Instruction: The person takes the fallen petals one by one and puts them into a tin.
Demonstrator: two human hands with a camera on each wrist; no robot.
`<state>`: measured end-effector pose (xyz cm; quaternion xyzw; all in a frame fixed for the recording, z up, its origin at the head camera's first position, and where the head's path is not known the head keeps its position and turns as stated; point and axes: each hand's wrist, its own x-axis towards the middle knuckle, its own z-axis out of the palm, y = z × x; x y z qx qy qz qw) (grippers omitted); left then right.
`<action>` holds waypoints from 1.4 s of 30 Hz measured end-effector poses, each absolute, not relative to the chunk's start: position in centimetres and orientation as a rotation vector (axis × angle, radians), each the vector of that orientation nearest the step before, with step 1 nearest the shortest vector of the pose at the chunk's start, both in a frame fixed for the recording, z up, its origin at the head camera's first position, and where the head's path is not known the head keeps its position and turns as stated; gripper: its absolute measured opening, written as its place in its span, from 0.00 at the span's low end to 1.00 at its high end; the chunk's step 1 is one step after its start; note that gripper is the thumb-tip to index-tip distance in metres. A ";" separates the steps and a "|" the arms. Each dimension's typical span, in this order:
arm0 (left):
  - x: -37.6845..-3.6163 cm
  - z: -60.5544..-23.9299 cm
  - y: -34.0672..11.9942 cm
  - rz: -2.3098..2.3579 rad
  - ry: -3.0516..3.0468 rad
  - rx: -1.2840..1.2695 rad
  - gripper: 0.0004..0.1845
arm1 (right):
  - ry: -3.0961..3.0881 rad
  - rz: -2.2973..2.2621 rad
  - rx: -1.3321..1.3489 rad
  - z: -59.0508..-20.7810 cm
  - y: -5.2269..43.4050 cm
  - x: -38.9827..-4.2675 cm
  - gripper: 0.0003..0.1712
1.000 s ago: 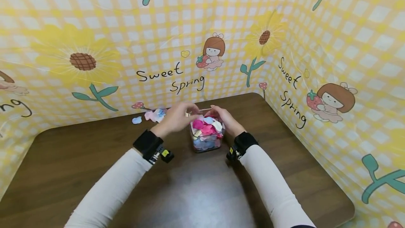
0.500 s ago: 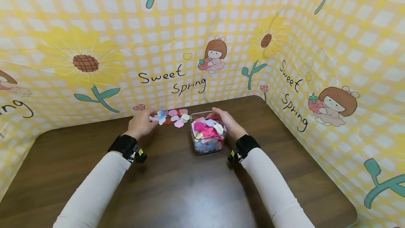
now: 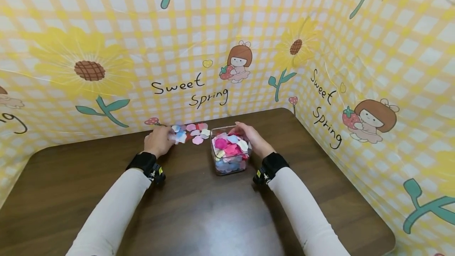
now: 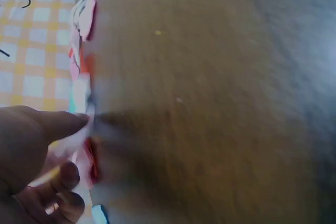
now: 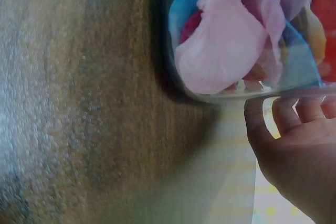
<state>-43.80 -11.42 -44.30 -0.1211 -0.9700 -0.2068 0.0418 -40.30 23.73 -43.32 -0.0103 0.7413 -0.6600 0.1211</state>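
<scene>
In the head view my left hand (image 3: 158,140) is at the left end of the loose fake flower petals (image 3: 198,140) near the table's back edge. Its thumb and fingers pinch a pale pink petal (image 4: 73,142), blurred in the left wrist view. My right hand (image 3: 256,139) holds the back right corner of a clear square box (image 3: 231,171), its fingers bent against the wall. Pink, white, yellow and blue petals (image 3: 231,149) fill the box, which stands upright on the table. A large pale pink petal (image 5: 223,40) shows through its wall in the right wrist view.
The brown wooden table (image 3: 199,208) has a rounded right front corner. A yellow checked cloth (image 3: 160,50) with printed flowers and figures hangs along the back and right sides. Black straps with small cameras (image 3: 143,164) sit on both wrists.
My left hand has gone from over the box leftward to the loose petals, then shifted slightly, lifting petals at its fingertips. My right hand has stayed at the box.
</scene>
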 end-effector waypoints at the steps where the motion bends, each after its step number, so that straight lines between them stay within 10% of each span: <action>1: -43.7 -44.4 -11.6 -0.642 -2.946 -0.389 0.11 | 2.160 -1.928 -0.025 -43.3 23.7 -40.3 0.34; 29: -36.5 -35.7 0.2 -0.985 -2.722 -0.987 0.05 | 2.149 -1.947 -0.109 -43.6 23.3 -40.4 0.34; 42: -38.7 -38.6 -8.9 -0.892 -2.850 -0.564 0.17 | 2.136 -1.959 -0.051 -43.2 23.6 -40.2 0.34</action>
